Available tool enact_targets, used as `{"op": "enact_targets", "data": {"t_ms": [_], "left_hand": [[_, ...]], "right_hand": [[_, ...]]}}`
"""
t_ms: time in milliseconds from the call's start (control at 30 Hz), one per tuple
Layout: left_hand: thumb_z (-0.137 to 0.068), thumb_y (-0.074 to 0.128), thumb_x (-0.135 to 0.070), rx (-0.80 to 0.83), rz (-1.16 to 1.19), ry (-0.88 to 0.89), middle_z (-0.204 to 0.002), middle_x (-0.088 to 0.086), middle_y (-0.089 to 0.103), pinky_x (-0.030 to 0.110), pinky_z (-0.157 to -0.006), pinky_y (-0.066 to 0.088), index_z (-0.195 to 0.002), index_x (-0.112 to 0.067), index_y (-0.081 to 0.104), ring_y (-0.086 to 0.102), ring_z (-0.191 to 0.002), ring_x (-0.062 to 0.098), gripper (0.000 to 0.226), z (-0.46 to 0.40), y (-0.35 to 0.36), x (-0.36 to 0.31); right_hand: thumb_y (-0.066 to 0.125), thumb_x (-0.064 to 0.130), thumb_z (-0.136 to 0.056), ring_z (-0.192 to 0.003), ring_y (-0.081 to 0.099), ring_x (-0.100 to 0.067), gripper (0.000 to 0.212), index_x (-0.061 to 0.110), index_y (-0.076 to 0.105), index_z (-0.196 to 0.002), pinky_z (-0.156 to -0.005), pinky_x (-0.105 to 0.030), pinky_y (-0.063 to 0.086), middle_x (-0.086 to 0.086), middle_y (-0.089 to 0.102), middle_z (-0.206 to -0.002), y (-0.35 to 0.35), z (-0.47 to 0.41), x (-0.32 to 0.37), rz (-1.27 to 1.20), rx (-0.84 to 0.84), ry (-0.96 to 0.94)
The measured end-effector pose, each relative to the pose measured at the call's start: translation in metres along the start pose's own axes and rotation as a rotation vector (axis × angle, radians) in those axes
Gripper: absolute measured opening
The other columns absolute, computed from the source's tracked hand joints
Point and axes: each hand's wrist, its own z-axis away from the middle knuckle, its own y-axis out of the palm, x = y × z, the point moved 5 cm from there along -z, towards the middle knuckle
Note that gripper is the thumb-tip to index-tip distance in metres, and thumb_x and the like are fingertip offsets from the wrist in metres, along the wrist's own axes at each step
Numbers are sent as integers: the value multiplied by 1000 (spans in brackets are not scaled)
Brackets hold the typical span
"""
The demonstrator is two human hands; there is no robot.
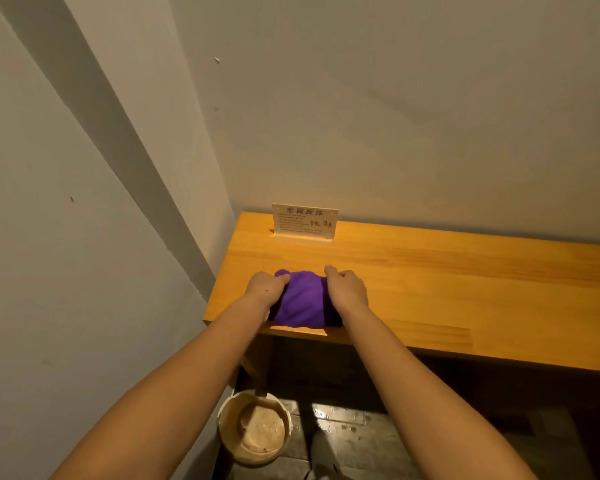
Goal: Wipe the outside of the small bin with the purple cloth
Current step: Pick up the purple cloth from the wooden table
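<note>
A bunched purple cloth (300, 301) lies near the front left corner of a wooden counter (447, 282). My left hand (265, 287) grips its left end and my right hand (347, 289) grips its right end, both with fingers curled over the fabric. The small bin (255, 427), a round pale wooden bucket with an open top, stands on the floor below the counter's left end, close to the wall. It is upright and nothing touches it.
A small white sign (305, 221) with printed text stands at the counter's back edge against the wall. Grey walls meet in a corner on the left. The floor (354, 441) under the counter is dark stone tile with wet patches.
</note>
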Motion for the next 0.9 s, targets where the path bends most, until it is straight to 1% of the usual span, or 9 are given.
{"op": "enact_targets", "data": {"t_ms": [100,267,333,433,533,633,733,800,900], "left_hand": [[-100,53,-8,2,235,0,-85,10,63,32,-68,48,-86,-10,64,58,-80,24,18,10,2,15],[-105,51,-14,138,643,-13,-94,8,74,34,-62,58,-100,-14,65,72,-77,22,14,38,-19,19],[-105,51,-13,208,797,33,-98,10,77,36,-58,62,-103,-10,66,76,-79,22,15,51,-29,10],[-105,50,-10,287,953,109,-114,16,73,40,-72,64,-111,-7,65,75,-95,25,17,73,-42,-3],[-101,53,-10,336,1026,173,-121,16,72,42,-82,62,-124,-6,63,71,-109,28,24,99,-62,-3],[-93,65,-15,355,913,257,-113,9,76,33,-73,61,-111,-11,69,72,-106,23,19,124,-86,9],[-90,72,-24,244,459,414,-113,-2,69,22,-59,55,-104,-26,69,64,-107,15,14,144,-118,23],[-85,73,-44,260,313,507,-129,-9,61,24,-70,56,-118,-37,65,60,-118,9,35,155,-133,24],[-78,68,-70,486,187,544,-139,-13,58,39,-91,54,-129,-53,59,58,-126,10,55,183,-134,21]], "right_hand": [[65,42,-97,-118,61,-33,50,9,61,-134,-99,-37,47,-14,65,-134,5,7,-15,-163,-17,-25],[77,24,-90,-103,71,-25,14,17,74,-102,-75,-29,55,-7,76,-107,1,22,-15,-618,59,-10],[77,22,-91,-103,73,-25,13,18,77,-104,-74,-29,57,-8,78,-109,-5,35,-4,-721,121,-53],[75,20,-93,-108,73,-27,18,18,77,-111,-85,-39,63,-9,77,-115,-19,61,20,-819,184,-120],[72,14,-93,-110,72,-27,19,20,78,-110,-76,-34,63,-9,76,-120,-30,99,41,-904,226,-204],[71,12,-87,-109,74,-26,21,22,82,-102,-72,-29,61,-7,79,-114,-38,140,56,-937,260,-308],[72,16,-77,-114,70,-25,20,24,84,-90,-78,-29,60,-6,79,-114,-35,178,61,-837,292,-394],[70,16,-72,-111,70,-21,21,19,82,-87,-80,-29,58,-5,78,-112,-30,195,59,-756,297,-414],[64,6,-81,-89,72,-16,16,13,79,-85,-75,-27,57,-2,80,-90,-24,217,48,-651,318,-433]]}}
